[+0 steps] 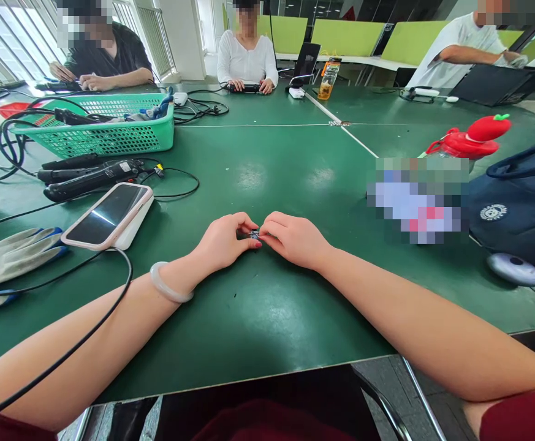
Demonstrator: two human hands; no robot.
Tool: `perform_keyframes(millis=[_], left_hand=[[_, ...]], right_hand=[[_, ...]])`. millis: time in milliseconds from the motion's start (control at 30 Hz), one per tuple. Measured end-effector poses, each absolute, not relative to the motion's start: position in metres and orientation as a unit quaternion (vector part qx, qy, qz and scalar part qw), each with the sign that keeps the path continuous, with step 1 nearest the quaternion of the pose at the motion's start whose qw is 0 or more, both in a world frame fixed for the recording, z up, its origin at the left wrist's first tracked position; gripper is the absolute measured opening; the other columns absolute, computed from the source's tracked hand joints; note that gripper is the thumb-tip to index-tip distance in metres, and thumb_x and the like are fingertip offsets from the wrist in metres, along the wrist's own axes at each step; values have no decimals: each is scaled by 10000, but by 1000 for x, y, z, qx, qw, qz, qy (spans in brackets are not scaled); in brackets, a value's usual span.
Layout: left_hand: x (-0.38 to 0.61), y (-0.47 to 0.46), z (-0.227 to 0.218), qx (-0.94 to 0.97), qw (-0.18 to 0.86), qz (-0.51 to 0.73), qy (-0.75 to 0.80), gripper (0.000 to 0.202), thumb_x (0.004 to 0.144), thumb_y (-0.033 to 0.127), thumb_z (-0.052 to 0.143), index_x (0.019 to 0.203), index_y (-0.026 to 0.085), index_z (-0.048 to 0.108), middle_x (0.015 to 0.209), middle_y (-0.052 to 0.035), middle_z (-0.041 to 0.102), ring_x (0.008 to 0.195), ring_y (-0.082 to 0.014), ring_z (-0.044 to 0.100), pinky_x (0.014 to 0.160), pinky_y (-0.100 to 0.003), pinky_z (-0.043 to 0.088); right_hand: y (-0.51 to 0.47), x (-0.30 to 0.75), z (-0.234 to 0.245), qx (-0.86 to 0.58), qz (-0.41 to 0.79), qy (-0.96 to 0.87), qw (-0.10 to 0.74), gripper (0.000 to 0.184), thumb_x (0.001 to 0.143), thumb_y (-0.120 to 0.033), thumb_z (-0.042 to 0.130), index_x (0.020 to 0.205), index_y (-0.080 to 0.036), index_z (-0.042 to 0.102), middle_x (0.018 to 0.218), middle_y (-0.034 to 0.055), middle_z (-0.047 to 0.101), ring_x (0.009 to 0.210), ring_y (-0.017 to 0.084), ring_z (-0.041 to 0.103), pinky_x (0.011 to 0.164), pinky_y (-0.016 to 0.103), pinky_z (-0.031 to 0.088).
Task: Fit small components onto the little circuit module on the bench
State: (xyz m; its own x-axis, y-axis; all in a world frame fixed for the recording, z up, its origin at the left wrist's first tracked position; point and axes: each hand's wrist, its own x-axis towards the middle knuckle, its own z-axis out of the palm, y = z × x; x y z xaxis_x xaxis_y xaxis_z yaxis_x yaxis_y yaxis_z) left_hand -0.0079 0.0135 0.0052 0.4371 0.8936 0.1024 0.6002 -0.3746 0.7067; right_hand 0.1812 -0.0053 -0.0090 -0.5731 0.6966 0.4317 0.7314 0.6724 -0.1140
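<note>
A small dark metallic piece (255, 234), too small to name, is held between my two hands just above the green table (230, 343). My left hand (225, 241) pinches it between thumb and fingers, with a pale bangle (170, 283) on that wrist. From the other side, my right hand (295, 239) has its fingertips pressed together against the same piece. The fingers partly cover it. A black cable (127, 288) crosses over my left forearm.
To the left are a phone (111, 214), work gloves (14, 254), black handheld devices (92, 177) and a green basket (106, 139) of cables. On the right lie a navy bag (519, 202), a purple oval object (515, 269) and a red-topped bottle (467, 144). Several people sit opposite.
</note>
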Motion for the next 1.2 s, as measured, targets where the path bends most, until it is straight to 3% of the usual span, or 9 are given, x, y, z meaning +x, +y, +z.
perform_keyframes(millis=[433, 667, 900, 1200], left_hand=[[-8, 13, 6, 797, 334, 253, 435, 195, 667, 286, 733, 813, 211, 628, 797, 21, 681, 761, -154, 613, 721, -288, 469], [-10, 15, 2, 783, 309, 260, 473, 234, 668, 320, 729, 852, 216, 631, 818, 7, 681, 767, -161, 615, 738, -301, 475], [-11, 17, 0, 767, 289, 250, 516, 198, 696, 293, 679, 876, 226, 630, 824, 0, 678, 751, -163, 613, 709, -298, 480], [-11, 19, 0, 748, 290, 271, 532, 241, 685, 345, 697, 874, 215, 621, 824, -9, 674, 729, -157, 599, 704, -299, 471]], right_hand=[[-7, 183, -9, -391, 18, -874, 289, 143, 891, -224, 527, 838, -187, 654, 898, 29, 644, 745, 128, 571, 647, 244, 410], [-11, 182, -9, -407, 15, -870, 280, 182, 905, -239, 505, 876, -195, 680, 885, 31, 651, 735, 130, 574, 631, 250, 401], [-15, 176, -13, -403, 46, -889, 211, 166, 856, -328, 615, 918, -206, 709, 899, 17, 654, 722, 127, 578, 626, 257, 399], [-13, 177, -15, -402, 40, -881, 246, 149, 878, -268, 578, 856, -211, 714, 851, 11, 632, 689, 114, 558, 615, 248, 401]])
